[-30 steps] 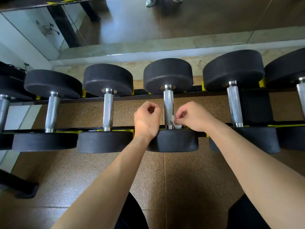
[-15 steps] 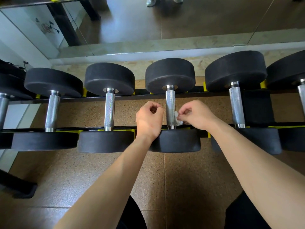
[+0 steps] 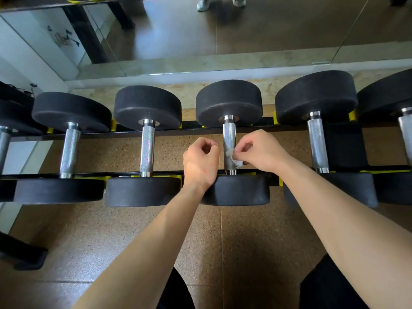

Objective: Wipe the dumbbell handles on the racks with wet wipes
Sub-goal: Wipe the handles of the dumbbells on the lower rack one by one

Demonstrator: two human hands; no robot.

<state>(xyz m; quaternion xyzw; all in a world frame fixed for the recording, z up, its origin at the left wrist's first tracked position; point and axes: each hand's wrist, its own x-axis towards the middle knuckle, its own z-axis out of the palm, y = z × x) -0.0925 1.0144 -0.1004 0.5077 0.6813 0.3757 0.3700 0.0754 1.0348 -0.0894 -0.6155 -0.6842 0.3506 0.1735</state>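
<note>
View looking down from head height at a row of black round-headed dumbbells lying across a two-rail black rack (image 3: 200, 130) with yellow cradles (image 3: 277, 118), over a speckled brown floor (image 3: 245, 237). Two bare forearms reach up from the bottom of the frame to the dumbbell (image 3: 229, 101) just right of centre. The right hand (image 3: 260, 152) pinches a small crumpled white wet wipe (image 3: 231, 156) between thumb and fingertips and holds it against the lower half of the knurled chrome handle (image 3: 229, 134), on its right side. The left hand (image 3: 200, 161) sits just to the left of the same handle, fingers curled into a loose fist with nothing visible inside it, its wrist above the near weight head (image 3: 236, 190). More dumbbells lie parallel on either side, their handles (image 3: 147, 148) bare. No weight number or maker's mark can be read on any head. Along the top of the frame a mirror (image 3: 178, 36) reflects the floor and a pair of light shoes (image 3: 202, 3). A dark mark (image 3: 64, 37) on the white panel at upper left is too blurred to read.
</note>
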